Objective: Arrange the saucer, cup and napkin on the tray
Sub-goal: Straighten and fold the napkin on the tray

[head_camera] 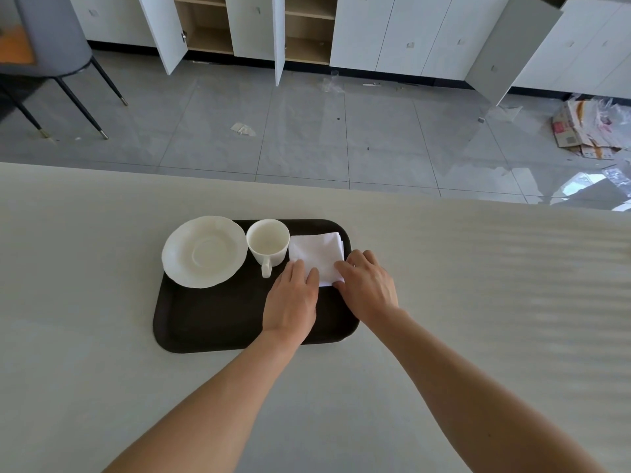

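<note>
The saucer [204,251], cup [267,243] and napkin [316,257] sit in a row on the dark tray [211,319]. The left hand [292,302] and right hand [367,285] press flat on the napkin, each grip wide, holding nothing.

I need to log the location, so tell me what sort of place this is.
Probably an unfinished or newly fitted office pantry or break room, though that is uncertain. White cabinets stand open and empty, flattened cardboard boxes and plastic wrap litter the grey tiled floor, and a long pale counter holds the tray.

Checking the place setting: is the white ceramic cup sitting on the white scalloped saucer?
No, the white ceramic cup stands beside the white scalloped saucer.
</note>
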The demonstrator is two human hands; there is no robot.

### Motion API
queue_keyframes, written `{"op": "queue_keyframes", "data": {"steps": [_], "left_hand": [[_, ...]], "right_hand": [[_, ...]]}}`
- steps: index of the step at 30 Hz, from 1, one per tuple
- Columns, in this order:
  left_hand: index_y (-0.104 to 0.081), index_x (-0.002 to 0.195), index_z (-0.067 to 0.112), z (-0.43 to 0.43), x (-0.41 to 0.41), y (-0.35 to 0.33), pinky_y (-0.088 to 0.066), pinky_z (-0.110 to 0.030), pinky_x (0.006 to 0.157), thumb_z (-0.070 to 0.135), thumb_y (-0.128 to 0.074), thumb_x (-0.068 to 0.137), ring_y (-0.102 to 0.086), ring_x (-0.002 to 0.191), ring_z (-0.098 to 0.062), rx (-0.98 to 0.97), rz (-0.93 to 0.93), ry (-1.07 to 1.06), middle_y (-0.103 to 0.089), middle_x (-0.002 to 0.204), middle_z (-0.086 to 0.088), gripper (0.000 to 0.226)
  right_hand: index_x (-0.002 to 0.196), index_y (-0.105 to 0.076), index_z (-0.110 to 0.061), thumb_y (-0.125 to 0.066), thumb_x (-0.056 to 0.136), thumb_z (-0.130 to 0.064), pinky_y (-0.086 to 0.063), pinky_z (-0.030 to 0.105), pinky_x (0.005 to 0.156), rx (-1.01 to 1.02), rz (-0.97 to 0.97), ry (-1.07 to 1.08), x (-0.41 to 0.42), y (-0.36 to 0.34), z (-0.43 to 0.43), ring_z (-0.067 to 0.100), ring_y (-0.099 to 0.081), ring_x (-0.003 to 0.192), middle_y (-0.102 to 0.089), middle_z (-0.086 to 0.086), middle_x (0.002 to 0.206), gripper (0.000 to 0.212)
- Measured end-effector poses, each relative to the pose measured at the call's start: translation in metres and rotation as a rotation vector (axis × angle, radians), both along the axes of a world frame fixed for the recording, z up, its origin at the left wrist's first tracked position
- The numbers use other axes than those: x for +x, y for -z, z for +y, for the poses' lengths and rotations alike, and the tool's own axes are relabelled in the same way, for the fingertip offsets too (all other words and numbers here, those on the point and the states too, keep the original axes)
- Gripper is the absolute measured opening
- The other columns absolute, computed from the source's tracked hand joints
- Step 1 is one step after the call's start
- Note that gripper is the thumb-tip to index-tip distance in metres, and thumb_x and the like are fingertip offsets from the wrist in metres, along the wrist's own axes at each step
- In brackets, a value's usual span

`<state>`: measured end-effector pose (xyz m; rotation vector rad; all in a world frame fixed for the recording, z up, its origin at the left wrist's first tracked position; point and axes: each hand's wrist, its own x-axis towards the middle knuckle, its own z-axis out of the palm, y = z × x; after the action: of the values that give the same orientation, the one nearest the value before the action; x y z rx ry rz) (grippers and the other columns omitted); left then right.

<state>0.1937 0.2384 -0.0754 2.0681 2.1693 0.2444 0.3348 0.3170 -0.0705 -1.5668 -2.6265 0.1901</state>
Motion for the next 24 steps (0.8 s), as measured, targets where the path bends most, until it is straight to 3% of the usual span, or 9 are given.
{"op": "queue_keyframes", "data": {"steps": [4,8,13,24], "left_hand": [[-0.063,0.126,0.014,-0.013,-0.002,0.006,-0.055,-0.043,0.096,0.011,-0.067,0.080,-0.055,0.127,-0.038,0.021,-0.062,0.080,-0.060,0.129,-0.021,0.046],[-0.068,0.121,0.012,-0.015,-0.005,0.010,-0.055,-0.041,0.097,0.014,-0.072,0.078,-0.058,0.126,-0.037,0.010,-0.013,0.126,-0.065,0.127,-0.019,0.043],[-0.068,0.120,0.009,-0.012,-0.006,0.014,-0.056,-0.040,0.096,0.014,-0.074,0.075,-0.059,0.125,-0.038,0.018,0.007,0.122,-0.064,0.129,-0.021,0.046],[-0.063,0.127,0.008,-0.002,-0.006,0.016,-0.049,-0.043,0.106,0.017,-0.067,0.082,-0.051,0.133,-0.039,0.022,-0.032,0.072,-0.058,0.137,-0.025,0.046]], "right_hand": [[0.095,-0.069,-0.017,-0.072,0.085,-0.040,-0.041,0.029,0.059,0.030,0.093,0.013,0.006,-0.001,-0.007,0.023,-0.052,0.092,-0.062,0.000,0.096,0.026],[0.097,-0.072,-0.016,-0.066,0.091,-0.033,-0.048,0.033,0.062,0.025,0.089,0.020,0.008,0.001,-0.005,0.025,-0.051,0.094,-0.063,0.001,0.098,0.019],[0.094,-0.072,-0.014,-0.070,0.088,-0.028,-0.045,0.032,0.060,0.045,0.109,0.001,0.004,0.003,0.000,0.026,-0.054,0.090,-0.064,0.003,0.093,0.015],[0.098,-0.072,-0.016,-0.069,0.089,-0.031,-0.038,0.029,0.060,0.065,0.091,0.000,-0.002,0.005,0.009,0.025,-0.053,0.093,-0.064,0.001,0.097,0.018]]}}
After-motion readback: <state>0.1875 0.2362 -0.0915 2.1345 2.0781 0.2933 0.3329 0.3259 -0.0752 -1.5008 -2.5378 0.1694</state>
